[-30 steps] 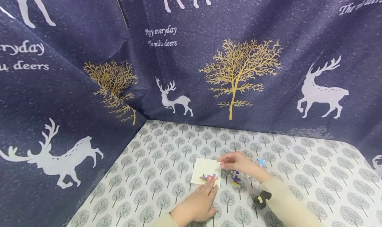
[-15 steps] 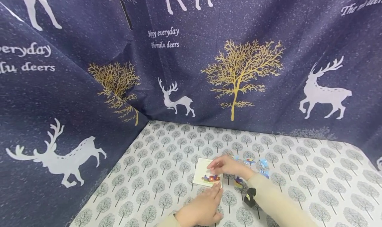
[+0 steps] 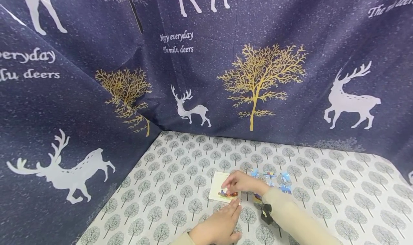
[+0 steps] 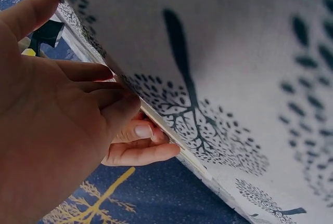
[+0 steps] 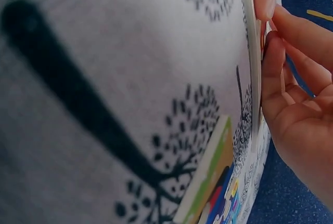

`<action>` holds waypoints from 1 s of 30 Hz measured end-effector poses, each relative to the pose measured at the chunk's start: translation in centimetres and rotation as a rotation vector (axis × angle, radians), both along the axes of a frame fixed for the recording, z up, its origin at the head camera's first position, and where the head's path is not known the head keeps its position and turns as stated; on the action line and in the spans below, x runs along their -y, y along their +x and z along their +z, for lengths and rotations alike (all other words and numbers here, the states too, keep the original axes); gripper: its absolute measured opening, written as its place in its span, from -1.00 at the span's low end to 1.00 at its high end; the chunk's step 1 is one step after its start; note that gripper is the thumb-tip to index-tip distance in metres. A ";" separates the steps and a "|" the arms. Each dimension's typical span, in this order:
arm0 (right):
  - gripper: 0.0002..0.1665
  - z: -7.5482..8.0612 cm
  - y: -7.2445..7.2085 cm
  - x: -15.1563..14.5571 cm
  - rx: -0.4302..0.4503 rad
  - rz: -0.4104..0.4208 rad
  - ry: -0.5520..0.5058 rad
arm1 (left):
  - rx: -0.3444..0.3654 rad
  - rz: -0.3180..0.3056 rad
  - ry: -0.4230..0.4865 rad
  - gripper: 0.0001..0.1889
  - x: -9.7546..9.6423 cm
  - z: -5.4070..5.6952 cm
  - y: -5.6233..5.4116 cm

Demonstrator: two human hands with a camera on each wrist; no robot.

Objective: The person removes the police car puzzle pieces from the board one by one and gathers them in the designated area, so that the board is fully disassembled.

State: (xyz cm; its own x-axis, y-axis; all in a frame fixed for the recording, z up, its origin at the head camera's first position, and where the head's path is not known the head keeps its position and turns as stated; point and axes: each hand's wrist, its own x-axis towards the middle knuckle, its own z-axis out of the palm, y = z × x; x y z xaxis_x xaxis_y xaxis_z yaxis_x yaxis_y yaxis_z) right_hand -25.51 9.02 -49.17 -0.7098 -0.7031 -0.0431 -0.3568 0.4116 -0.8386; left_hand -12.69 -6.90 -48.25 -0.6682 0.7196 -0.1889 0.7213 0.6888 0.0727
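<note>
A shallow cream puzzle tray (image 3: 217, 182) lies on the tablecloth, with joined puzzle pieces (image 3: 222, 194) along its near side that show part of a colourful train. My right hand (image 3: 240, 182) is over the tray, its thumb and fingertips bent down to the pieces. In the right wrist view a red-edged puzzle piece (image 5: 263, 39) shows at those fingertips, mostly hidden by the right hand (image 5: 302, 83). My left hand (image 3: 219, 223) rests its straight fingers on the tray's near right edge. The left wrist view shows the left palm (image 4: 62, 115) with fingertips right at that edge.
Right of the tray lie several loose blue puzzle pieces (image 3: 285, 177). Another loose piece (image 3: 257, 198) is partly hidden under the right forearm. A dark wrist strap (image 3: 266, 214) is on the right wrist. A dark blue deer-print curtain (image 3: 200, 76) hangs behind and left of the table.
My right hand has moved left from the tray's right edge and down to the joined pieces. My left fingers have drawn back from the pieces to the tray's near edge.
</note>
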 end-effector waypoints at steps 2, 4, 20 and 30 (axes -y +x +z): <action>-0.72 0.0 0.0 0.0 0.006 0.001 0.009 | 0.004 -0.005 0.004 -0.20 0.0 0.0 0.0; -0.71 0.1 0.0 0.0 0.009 0.005 0.014 | 0.013 -0.002 0.008 -0.20 0.0 0.0 0.0; -0.70 0.3 0.2 0.5 0.029 0.044 0.029 | 0.041 -0.012 0.028 -0.20 0.3 0.0 -0.3; -0.70 0.3 0.6 0.8 0.049 0.020 0.035 | 0.041 -0.010 0.027 -0.20 0.2 0.3 -0.2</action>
